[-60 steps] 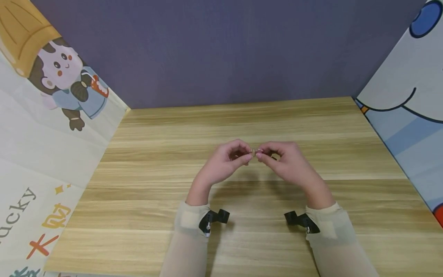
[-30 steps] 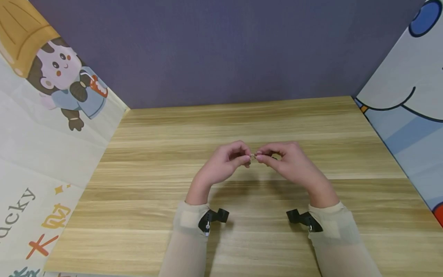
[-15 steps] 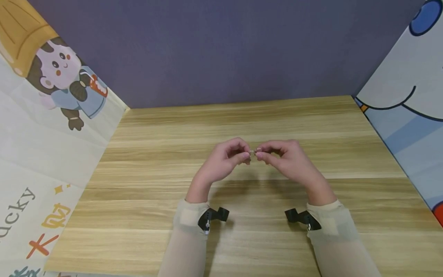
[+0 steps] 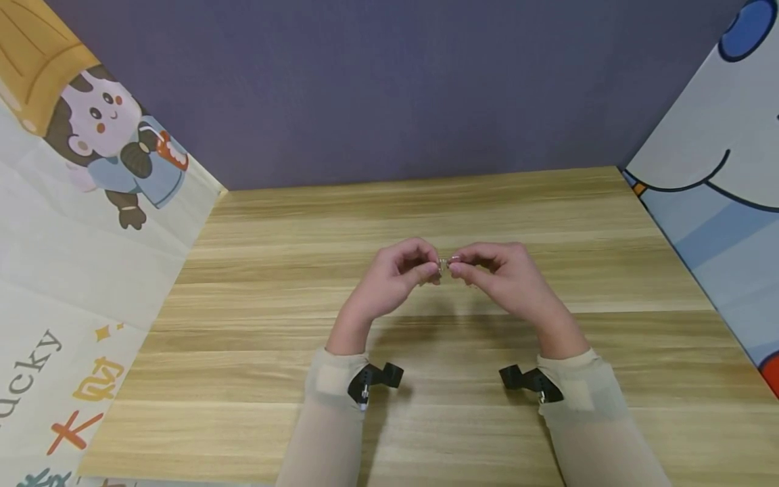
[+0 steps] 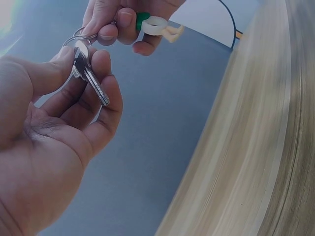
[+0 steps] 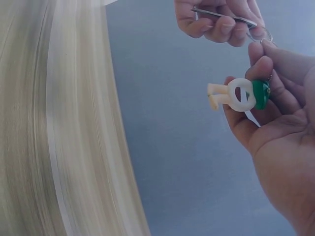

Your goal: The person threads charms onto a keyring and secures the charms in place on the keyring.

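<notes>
Both hands meet above the middle of the wooden table (image 4: 426, 203). My left hand (image 4: 398, 274) pinches a silver key (image 5: 88, 73) between thumb and fingers, its blade pointing down across the curled fingers. The key (image 6: 224, 15) hangs on a thin metal key ring (image 5: 74, 37). My right hand (image 4: 496, 274) pinches that key ring (image 6: 261, 35) with thumb and forefinger. A white and green charm (image 6: 238, 94) dangles from the ring over the right palm; the charm (image 5: 155, 25) shows in the left wrist view too.
A purple wall (image 4: 395, 88) closes the back of the table. Cartoon-printed panels stand at the left (image 4: 91, 203) and right (image 4: 718, 169). Black wrist cameras (image 4: 372, 380) sit on both beige sleeves.
Both hands have stayed together and drifted slightly away from me; the fingers shift a little on the ring and key. Nothing was let go.
</notes>
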{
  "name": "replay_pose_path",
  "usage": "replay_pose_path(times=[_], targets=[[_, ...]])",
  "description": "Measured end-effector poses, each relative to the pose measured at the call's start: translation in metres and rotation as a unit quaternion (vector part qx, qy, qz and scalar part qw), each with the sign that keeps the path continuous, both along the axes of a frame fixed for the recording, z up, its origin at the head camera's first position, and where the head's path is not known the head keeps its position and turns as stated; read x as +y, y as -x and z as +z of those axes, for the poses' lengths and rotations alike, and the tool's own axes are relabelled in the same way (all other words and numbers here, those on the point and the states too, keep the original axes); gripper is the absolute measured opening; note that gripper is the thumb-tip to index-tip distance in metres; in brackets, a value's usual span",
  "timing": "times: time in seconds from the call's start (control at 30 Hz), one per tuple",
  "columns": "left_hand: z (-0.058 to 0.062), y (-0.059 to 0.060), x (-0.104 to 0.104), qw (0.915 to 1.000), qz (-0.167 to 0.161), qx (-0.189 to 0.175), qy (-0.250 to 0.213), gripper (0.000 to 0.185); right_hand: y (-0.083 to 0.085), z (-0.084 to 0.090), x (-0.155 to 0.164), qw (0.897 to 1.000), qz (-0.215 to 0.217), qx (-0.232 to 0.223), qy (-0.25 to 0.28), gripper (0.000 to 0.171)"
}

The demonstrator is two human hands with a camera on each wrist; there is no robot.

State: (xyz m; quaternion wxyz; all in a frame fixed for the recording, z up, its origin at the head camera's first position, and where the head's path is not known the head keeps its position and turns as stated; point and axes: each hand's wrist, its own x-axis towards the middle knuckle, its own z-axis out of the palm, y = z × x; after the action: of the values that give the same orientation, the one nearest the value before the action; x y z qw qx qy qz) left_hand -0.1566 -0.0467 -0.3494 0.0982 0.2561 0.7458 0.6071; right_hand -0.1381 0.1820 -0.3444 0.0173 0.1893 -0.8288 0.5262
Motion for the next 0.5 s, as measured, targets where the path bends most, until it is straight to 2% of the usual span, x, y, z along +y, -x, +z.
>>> replay_pose_path(times=[0.5], targets=[[-0.0033, -0.0014, 0.0028, 0.999, 0.015, -0.02, -0.038, 0.007, -0.0006, -0.0029, -0.0021, 1.0, -0.013, -0.001, 0.016, 0.01]])
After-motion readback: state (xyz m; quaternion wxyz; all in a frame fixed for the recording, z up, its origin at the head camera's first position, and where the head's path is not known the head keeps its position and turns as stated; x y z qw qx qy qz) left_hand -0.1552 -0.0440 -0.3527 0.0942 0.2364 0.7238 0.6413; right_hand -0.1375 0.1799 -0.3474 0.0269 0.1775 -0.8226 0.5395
